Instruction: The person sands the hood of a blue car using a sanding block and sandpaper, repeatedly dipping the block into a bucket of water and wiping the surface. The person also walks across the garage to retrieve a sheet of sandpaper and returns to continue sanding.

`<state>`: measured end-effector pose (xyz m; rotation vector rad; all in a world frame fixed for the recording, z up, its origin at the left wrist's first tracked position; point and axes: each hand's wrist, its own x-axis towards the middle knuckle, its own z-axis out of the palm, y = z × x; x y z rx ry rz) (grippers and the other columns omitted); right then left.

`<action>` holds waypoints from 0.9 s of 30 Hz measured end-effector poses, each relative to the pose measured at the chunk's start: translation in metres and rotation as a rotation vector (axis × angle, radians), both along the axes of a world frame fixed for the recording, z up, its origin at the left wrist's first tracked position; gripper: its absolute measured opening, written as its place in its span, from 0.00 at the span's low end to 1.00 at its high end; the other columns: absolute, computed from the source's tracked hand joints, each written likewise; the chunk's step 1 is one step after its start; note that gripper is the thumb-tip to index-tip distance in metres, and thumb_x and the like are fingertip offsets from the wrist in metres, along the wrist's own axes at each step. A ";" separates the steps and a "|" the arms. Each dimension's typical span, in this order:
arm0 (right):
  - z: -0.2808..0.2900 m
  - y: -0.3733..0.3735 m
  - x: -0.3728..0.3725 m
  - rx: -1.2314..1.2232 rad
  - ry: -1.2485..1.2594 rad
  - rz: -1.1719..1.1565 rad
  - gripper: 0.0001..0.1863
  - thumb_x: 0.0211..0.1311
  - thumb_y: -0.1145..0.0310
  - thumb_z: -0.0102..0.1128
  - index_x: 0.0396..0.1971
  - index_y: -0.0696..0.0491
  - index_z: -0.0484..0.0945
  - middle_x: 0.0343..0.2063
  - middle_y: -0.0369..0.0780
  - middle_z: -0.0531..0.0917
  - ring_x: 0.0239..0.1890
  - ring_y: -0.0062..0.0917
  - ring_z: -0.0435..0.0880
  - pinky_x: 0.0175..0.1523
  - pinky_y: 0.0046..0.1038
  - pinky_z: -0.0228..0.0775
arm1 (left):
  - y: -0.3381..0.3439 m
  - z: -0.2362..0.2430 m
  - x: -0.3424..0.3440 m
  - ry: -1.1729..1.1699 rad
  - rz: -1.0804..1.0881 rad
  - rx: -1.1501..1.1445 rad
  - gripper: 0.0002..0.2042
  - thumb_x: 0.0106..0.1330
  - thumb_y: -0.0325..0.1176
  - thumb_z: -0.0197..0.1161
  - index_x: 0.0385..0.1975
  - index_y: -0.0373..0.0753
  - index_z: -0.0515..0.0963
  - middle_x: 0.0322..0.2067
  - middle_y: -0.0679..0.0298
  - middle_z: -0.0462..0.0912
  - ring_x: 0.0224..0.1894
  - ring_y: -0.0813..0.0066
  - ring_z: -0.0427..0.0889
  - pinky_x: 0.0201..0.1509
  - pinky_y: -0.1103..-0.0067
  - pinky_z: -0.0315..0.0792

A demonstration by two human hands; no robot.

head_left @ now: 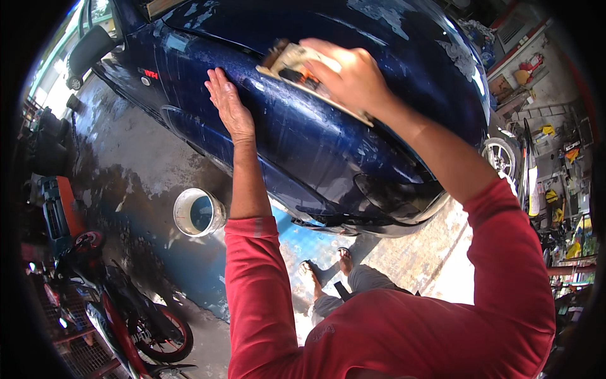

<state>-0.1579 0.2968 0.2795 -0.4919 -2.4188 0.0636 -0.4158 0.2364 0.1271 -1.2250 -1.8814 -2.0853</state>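
Note:
Before me is a dark blue car (303, 136), its fender and hood wet-looking and dull in patches. My left hand (230, 108) lies flat on the fender with its fingers stretched out and nothing in it. Farther right, near the seam between fender and hood, my right hand (353, 72) grips a long, flat, cream sanding board (334, 101) that rests along the painted surface. The board's far end is blurred by motion, and my fingers cover part of its top.
A white bucket (199, 213) holding water stands on the wet floor to the left. A red and black motorcycle (136, 328) is parked at the lower left. The car's side mirror (91, 52) juts out at the upper left. Shelves (558, 177) with tools and parts line the right.

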 end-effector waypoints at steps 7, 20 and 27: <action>0.002 -0.036 0.077 -0.274 0.046 -0.001 0.24 0.76 0.70 0.68 0.69 0.54 0.81 0.55 0.54 0.90 0.54 0.43 0.94 0.57 0.34 0.87 | -0.146 -0.081 -0.019 -0.417 -0.396 -0.109 0.42 0.87 0.67 0.37 0.80 0.33 0.69 0.78 0.49 0.73 0.80 0.53 0.71 0.80 0.57 0.67; 0.023 0.049 -0.028 0.027 0.082 -0.088 0.19 0.80 0.51 0.60 0.62 0.39 0.87 0.42 0.43 0.95 0.42 0.39 0.96 0.52 0.38 0.91 | -0.163 -0.050 0.123 -0.026 -0.032 -0.015 0.25 0.89 0.44 0.51 0.77 0.35 0.74 0.75 0.47 0.76 0.75 0.51 0.77 0.77 0.63 0.71; -0.033 -0.058 0.269 -0.271 0.115 0.059 0.25 0.72 0.76 0.70 0.68 0.57 0.82 0.57 0.50 0.91 0.54 0.43 0.95 0.58 0.36 0.89 | -0.149 0.118 0.193 0.245 -0.025 0.096 0.29 0.88 0.54 0.50 0.67 0.35 0.84 0.67 0.49 0.85 0.74 0.50 0.78 0.77 0.57 0.71</action>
